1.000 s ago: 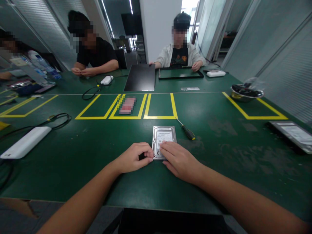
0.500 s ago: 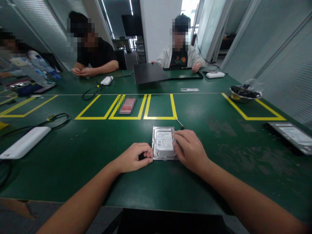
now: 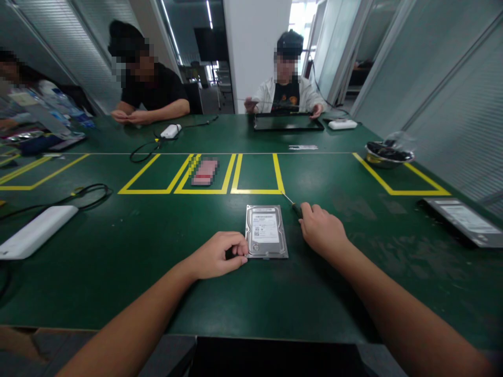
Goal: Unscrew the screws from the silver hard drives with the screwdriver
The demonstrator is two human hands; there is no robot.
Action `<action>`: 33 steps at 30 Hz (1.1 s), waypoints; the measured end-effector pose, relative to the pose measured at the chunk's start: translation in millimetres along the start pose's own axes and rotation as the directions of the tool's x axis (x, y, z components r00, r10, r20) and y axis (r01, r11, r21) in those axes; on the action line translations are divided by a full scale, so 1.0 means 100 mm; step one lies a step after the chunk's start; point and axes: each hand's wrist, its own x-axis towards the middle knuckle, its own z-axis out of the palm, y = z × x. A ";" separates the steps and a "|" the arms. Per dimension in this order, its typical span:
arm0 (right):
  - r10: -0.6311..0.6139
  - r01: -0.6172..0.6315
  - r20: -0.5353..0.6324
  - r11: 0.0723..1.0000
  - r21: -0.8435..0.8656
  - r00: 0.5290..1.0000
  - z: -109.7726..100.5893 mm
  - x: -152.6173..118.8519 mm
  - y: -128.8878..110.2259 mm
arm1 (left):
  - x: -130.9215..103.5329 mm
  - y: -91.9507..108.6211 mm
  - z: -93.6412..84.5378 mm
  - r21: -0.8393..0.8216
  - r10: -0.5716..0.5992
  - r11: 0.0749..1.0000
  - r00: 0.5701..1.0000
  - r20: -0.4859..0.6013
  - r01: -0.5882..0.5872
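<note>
A silver hard drive (image 3: 265, 230) with a white label lies flat on the green table. My left hand (image 3: 220, 254) is at its lower left edge, fingers curled and the thumb and fingertips pinched at the corner. To the right of the drive, my right hand (image 3: 322, 228) is closed around the dark handle of a screwdriver (image 3: 291, 201). Its thin metal shaft points up and left, the tip near a yellow tape corner. Most of the handle is hidden under my fingers.
Yellow tape outlines (image 3: 257, 191) cross the table, one around a pink blurred item (image 3: 205, 172). At right are another hard drive (image 3: 466, 220) and a bowl of dark items (image 3: 389, 153). A white power bank (image 3: 39, 230) lies left. Opposite, a person handles a black frame (image 3: 288, 128).
My right hand has left the hard drive's right edge and moved right onto the screwdriver handle. My left hand stays at the drive. Opposite, the person's dark panel has been tilted up.
</note>
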 end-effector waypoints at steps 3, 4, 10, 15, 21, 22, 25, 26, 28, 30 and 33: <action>0.030 -0.022 -0.073 0.995 0.101 0.997 -0.07 0.04 0.07 | -0.01 0.00 0.00 -0.002 -0.009 1.000 1.000 -0.003 0.009; 0.043 -0.019 -0.133 0.985 0.174 0.990 -0.10 0.06 0.10 | -0.01 -0.01 0.00 -0.004 -0.011 1.000 1.000 -0.003 0.011; 0.177 0.161 -0.457 0.777 0.608 0.872 -0.46 0.14 0.23 | -0.01 -0.01 0.00 -0.019 -0.018 1.000 1.000 -0.003 0.018; 0.243 0.314 -0.488 0.517 0.796 0.838 -0.90 0.14 0.16 | 0.00 -0.01 0.00 -0.031 -0.013 0.999 1.000 0.001 0.013; 0.088 0.491 -0.533 0.289 0.822 0.842 -1.38 0.00 -0.07 | 0.01 -0.03 0.01 -0.047 -0.003 0.999 1.000 0.000 0.003; 0.065 0.506 -0.542 0.280 0.816 0.838 -1.44 -0.04 -0.11 | 0.01 -0.04 0.02 -0.049 -0.004 0.999 1.000 -0.001 0.004; -0.019 0.533 -0.544 0.228 0.815 0.839 -1.55 -0.15 -0.21 | 0.02 -0.04 0.01 -0.049 -0.009 0.999 1.000 -0.002 0.009; -0.051 0.537 -0.538 0.194 0.821 0.841 -1.57 -0.18 -0.23 | 0.03 -0.04 0.01 -0.048 -0.011 0.999 1.000 -0.002 0.011; -0.109 0.526 -0.515 0.148 0.837 0.850 -1.58 -0.22 -0.26 | 0.03 -0.04 0.00 -0.050 -0.009 0.999 1.000 -0.003 0.009; -0.150 0.510 -0.491 0.143 0.848 0.858 -1.56 -0.24 -0.28 | 0.03 -0.05 0.00 -0.051 -0.006 0.999 1.000 -0.009 0.005; -0.208 0.509 -0.476 0.153 0.847 0.855 -1.48 -0.22 -0.32 | 0.03 -0.07 0.02 -0.057 -0.009 0.998 1.000 -0.017 0.008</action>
